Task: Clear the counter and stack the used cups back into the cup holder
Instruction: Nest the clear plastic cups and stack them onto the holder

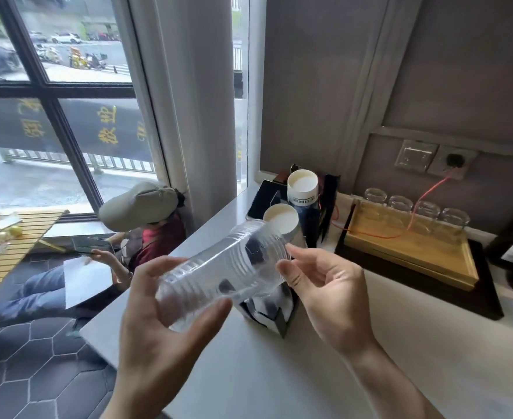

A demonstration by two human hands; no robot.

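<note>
A stack of clear ribbed plastic cups [219, 270] lies tilted on its side in the air above the white counter [324, 373]. My left hand [164, 322] grips its closed bottom end from below. My right hand [324, 285] touches the open rim with thumb and fingertips. Behind the stack stands a black cup holder [324, 213] with two white paper cups in it, one [303, 186] at the back and one [281, 220] nearer. Under the stack sits a small black-and-white box [275, 313], partly hidden.
A wooden tray [412, 252] on a dark base carries several upturned glass cups [415, 210] at the right. A red cable [427, 192] runs from a wall socket across it. A seated person in a cap [140, 204] is below the counter's left edge.
</note>
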